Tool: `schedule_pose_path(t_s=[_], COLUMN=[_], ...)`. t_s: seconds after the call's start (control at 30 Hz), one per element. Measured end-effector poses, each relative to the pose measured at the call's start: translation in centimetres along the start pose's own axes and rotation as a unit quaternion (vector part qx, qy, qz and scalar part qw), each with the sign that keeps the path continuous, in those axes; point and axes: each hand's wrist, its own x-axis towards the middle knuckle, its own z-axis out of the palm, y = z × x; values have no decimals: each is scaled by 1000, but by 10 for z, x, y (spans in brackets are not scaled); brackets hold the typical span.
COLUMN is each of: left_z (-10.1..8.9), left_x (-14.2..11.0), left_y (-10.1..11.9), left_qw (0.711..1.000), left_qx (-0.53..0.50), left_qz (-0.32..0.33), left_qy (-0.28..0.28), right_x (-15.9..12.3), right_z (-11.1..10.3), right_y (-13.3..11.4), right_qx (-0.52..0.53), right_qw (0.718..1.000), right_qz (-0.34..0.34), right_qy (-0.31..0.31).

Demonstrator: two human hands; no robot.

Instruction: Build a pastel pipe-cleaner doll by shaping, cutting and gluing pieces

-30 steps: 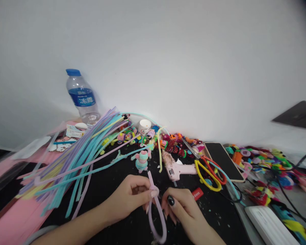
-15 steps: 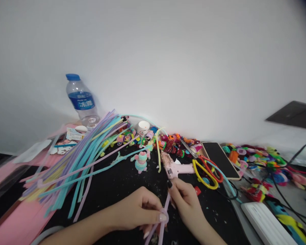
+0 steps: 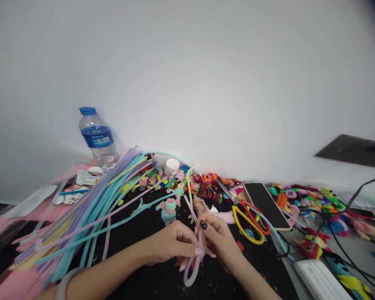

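Note:
My left hand [image 3: 175, 243] and my right hand [image 3: 217, 241] meet over the black mat [image 3: 137, 233], both pinched on a lilac pipe cleaner [image 3: 193, 266]. Its lower part hangs in a loop below my fingers, and one end sticks up and left toward a small pink and teal pipe-cleaner figure [image 3: 168, 208]. Just behind my right hand lies a pink glue gun [image 3: 225, 216], partly hidden.
A fan of pastel pipe cleaners [image 3: 90, 208] covers the left. A water bottle [image 3: 96, 137] stands by the wall. Yellow and red scissors [image 3: 250, 218], a phone [image 3: 265, 200], piles of coloured craft pieces [image 3: 315, 200], cables and a white keyboard [image 3: 321, 281] lie to the right.
The loop has been reformed below my fingers. My hands have come closer together and further from me, and the view has tilted up slightly.

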Motion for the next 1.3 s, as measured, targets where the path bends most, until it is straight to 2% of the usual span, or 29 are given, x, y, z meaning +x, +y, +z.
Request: schedule_pose_path(t_s=[0.13,0.3,0.4,0.57,0.8,0.9,0.97,1.07,1.13,1.2,1.3], left_z=[-1,0,0,-2,2,3,3,2,1,1,1], left_x=[2,-1,-2,-1,-3,-5,-6,-7,-7,-7,-5], left_y=[-2,-10,-14,-15,-11,-10,-9,-7,-6,-6,-8], left_qw=[1000,1000,999,999,999,998,998,998,999,999,999], left_qx=[29,28,31,31,3,11,20,18,13,12,4], left_qz=[2,-2,-11,-23,-45,-56,-56,-49,-43,-42,-39], left_qy=[8,5,8,17,-24,-27,-23,-21,-25,-29,-27], right_x=[-1,-7,-10,-12,-12,-9,-9,-11,-13,-14,-14], right_z=[1,-2,0,2,-5,-6,-5,-3,-3,-2,0], right_y=[9,12,10,7,11,10,11,13,15,14,10], right_qx=[24,-32,-49,-73,-57,-33,14,58,35,-4,-52], right_qw=[999,997,997,994,978,973,982,996,994,993,995], right_qz=[-10,73,59,1,-17,-39,-20,59,98,104,66], right_qy=[36,-14,-11,78,199,226,188,45,-32,-64,-58])
